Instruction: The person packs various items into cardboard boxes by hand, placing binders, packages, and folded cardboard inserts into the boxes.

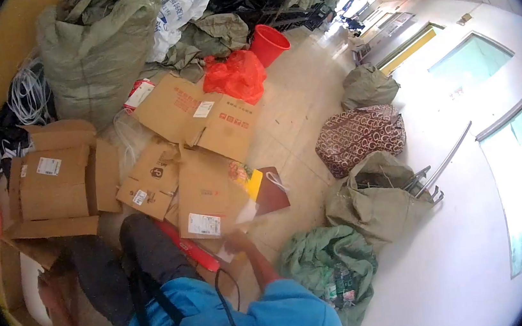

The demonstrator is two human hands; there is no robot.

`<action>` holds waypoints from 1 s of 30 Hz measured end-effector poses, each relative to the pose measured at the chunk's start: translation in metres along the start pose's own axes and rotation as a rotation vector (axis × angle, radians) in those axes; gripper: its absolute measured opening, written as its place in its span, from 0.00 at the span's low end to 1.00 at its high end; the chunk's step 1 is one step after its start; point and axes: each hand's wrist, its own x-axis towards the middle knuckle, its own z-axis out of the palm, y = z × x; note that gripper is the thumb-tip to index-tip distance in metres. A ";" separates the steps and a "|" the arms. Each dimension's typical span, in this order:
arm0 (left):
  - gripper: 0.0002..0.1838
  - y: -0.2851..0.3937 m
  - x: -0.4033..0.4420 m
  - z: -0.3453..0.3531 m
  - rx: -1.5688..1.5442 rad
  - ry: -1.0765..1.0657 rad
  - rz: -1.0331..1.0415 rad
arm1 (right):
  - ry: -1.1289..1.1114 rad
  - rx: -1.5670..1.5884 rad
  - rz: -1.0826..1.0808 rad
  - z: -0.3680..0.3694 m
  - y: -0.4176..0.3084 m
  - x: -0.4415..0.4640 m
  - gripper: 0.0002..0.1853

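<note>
Flat, smooth brown cardboard (pixel 204 185) lies just ahead of you, your right hand (pixel 239 241) stretched forward near its lower corner. Your left hand (pixel 48 291) reaches out leftward near a boxy, open-flapped carton (pixel 55 194); how open either is, or its grip, cannot be told.
</note>
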 end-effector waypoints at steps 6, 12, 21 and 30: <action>0.17 0.003 0.011 0.025 -0.880 -0.024 0.133 | -0.183 0.415 -0.674 0.011 -0.029 0.036 0.11; 0.15 0.118 0.006 0.027 -0.644 0.197 0.358 | -0.091 0.173 -0.564 0.070 -0.175 0.069 0.15; 0.31 0.252 0.112 0.188 -0.320 -0.424 0.255 | -0.104 0.172 -0.490 0.148 -0.361 0.221 0.18; 0.44 0.243 0.151 0.241 0.243 -0.534 0.363 | 1.001 -0.749 -0.894 0.119 -0.473 0.270 0.35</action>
